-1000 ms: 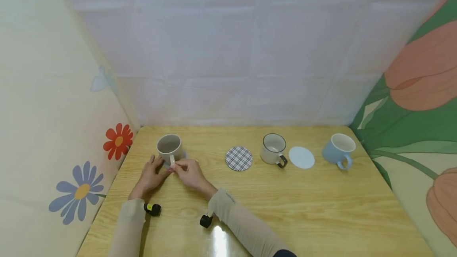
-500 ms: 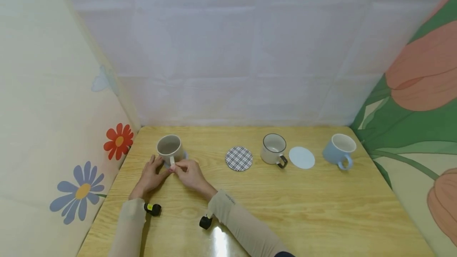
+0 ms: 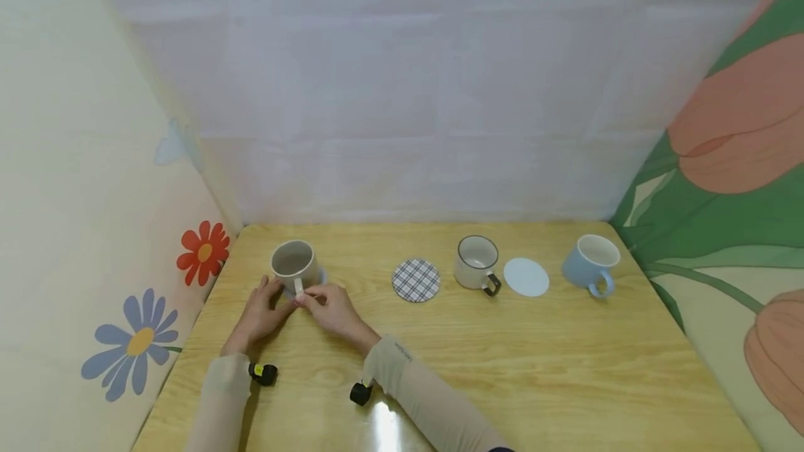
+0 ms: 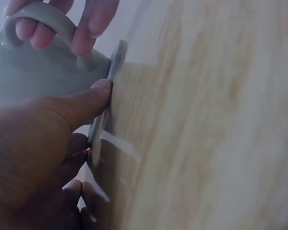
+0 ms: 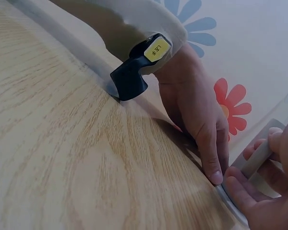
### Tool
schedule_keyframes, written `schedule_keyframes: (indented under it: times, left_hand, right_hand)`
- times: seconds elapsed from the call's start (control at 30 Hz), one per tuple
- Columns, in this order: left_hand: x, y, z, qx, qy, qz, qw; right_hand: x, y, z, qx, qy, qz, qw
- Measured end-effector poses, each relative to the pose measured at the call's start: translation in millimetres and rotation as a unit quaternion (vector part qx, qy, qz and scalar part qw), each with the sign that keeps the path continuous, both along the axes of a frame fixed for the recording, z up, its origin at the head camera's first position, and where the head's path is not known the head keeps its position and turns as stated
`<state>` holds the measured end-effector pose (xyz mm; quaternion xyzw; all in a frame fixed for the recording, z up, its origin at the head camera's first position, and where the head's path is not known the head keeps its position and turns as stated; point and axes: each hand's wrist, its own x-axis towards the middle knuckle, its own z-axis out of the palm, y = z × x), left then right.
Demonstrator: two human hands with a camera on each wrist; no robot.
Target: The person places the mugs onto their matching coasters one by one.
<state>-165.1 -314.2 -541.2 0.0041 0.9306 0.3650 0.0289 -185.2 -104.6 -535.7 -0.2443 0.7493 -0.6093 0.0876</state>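
A grey mug [image 3: 294,261] stands upright at the far left of the table, on a light-blue coaster [image 3: 323,275] that shows past its right side. My right hand [image 3: 336,311] pinches the mug's handle, with fingertips through its loop in the left wrist view. Beside the mug's left front, my left hand [image 3: 259,316] holds the coaster's edge. Its thumb [image 4: 93,98] lies on the rim of the coaster [image 4: 105,103], and the other fingers curve along the rim farther round. The mug's body hides most of the coaster.
A plaid coaster [image 3: 416,280] lies mid-table. Right of it stand a white mug [image 3: 472,262] with a dark rim and handle, a pale round coaster [image 3: 526,277] and a blue mug [image 3: 585,267]. Fabric walls border the wooden table [image 3: 534,368] at the back and sides.
The head view has shifted slightly, so everything appears a little farther left. Both hands keep their holds, with no clear movement of the mug or coaster.
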Motion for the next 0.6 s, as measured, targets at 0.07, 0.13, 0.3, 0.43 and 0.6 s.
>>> schedule_keyframes:
  times: [0.07,0.13,0.3,0.43,0.6]
  left_hand:
    - [-0.8,-1.1,-0.8,0.0,0.006,-0.003,1.0]
    - [-0.1,-1.4,-1.3,-0.001,0.01,-0.003,0.9999]
    - [1.7,-1.1,0.1,-0.003,0.027,-0.002,0.9996]
    - [2.2,0.8,3.4,-0.009,0.032,-0.005,0.9994]
    - [2.7,2.2,6.7,-0.033,0.031,-0.006,0.9989]
  right_hand:
    - [0.6,-0.3,1.1,0.009,-0.001,-0.005,0.9999]
    - [1.8,-0.1,2.1,0.014,-0.006,-0.008,0.9998]
    - [3.5,1.3,7.1,0.012,-0.018,-0.011,0.9997]
    - [3.1,4.0,10.7,0.007,-0.026,-0.008,0.9996]
    - [2.9,7.2,13.3,-0.004,-0.039,0.004,0.9992]
